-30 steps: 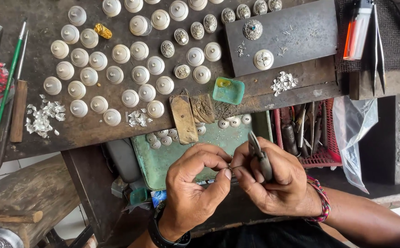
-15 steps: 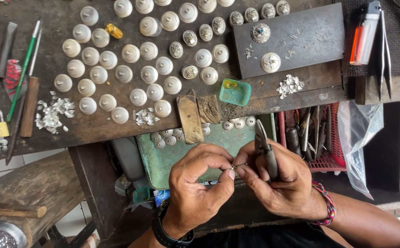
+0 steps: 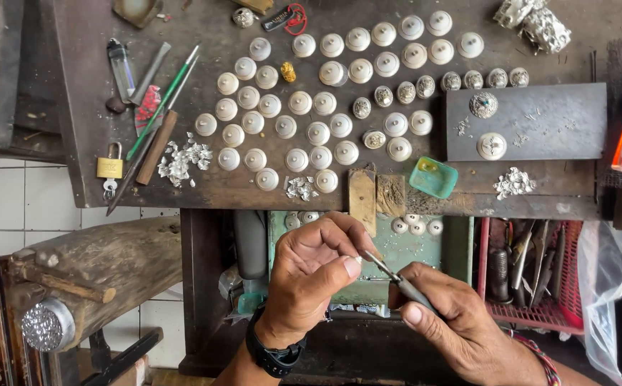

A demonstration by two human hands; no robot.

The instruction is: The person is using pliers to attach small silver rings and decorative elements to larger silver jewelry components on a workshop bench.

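My left hand (image 3: 311,275) pinches a tiny silver piece (image 3: 358,256) between thumb and forefinger above the open green drawer (image 3: 397,250). My right hand (image 3: 450,314) grips a pair of tweezers (image 3: 397,279), whose tip meets the piece at my left fingertips. A black watch sits on my left wrist, a beaded bracelet on my right. Above the hands, several round domed silver discs (image 3: 311,107) lie in rows on the dark wooden workbench (image 3: 96,107).
A dark metal slab (image 3: 540,121) holds two ornate discs. A small teal dish (image 3: 432,176), silver scrap piles (image 3: 182,159), a brass padlock (image 3: 109,167), hand tools (image 3: 161,107) and lighters lie on the bench. A red basket (image 3: 532,275) of tools hangs at right.
The camera view has shifted, so the bench appears lower and further right. My hands stay together over the drawer; the tweezers now point up-left to my left fingertips.
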